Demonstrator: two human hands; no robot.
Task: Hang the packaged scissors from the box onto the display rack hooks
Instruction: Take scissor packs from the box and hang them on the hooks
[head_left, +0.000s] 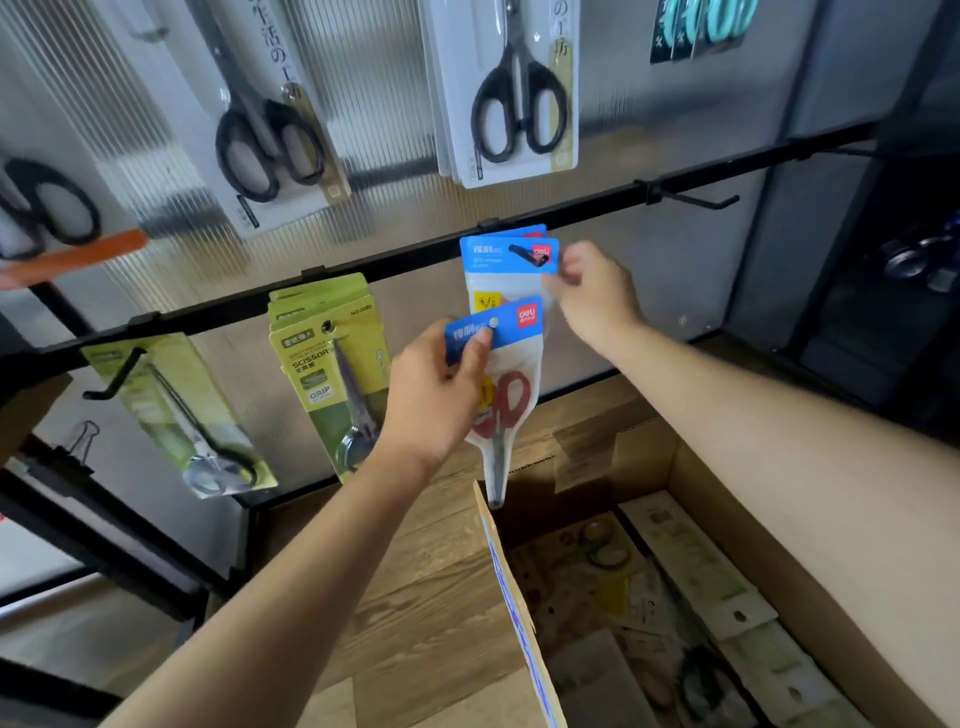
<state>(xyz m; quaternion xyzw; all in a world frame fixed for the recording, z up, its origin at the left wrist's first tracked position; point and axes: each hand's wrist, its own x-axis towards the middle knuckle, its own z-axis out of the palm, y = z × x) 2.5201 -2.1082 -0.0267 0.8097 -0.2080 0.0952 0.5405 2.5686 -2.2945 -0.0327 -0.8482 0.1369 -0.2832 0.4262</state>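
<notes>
In the middle of the frame our left hand (436, 400) pinches the blue header of a packaged scissors (501, 395), thumb on the front, so the grip is closed on the card. The pack hangs with its long axis vertical, the blade tip down above the box (779, 545). The hook (527, 255) lies just above and slightly right of this grip and already carries blue packs (506, 257). Our right hand (592, 291) holds their edge with curled fingers and is nearer to the hook.

Two blue-topped scissor packs (509, 255) are showing at centre frame, three black-handled packs (511, 93) hanging above, perhaps four green packs (332, 364) sitting lower left.
</notes>
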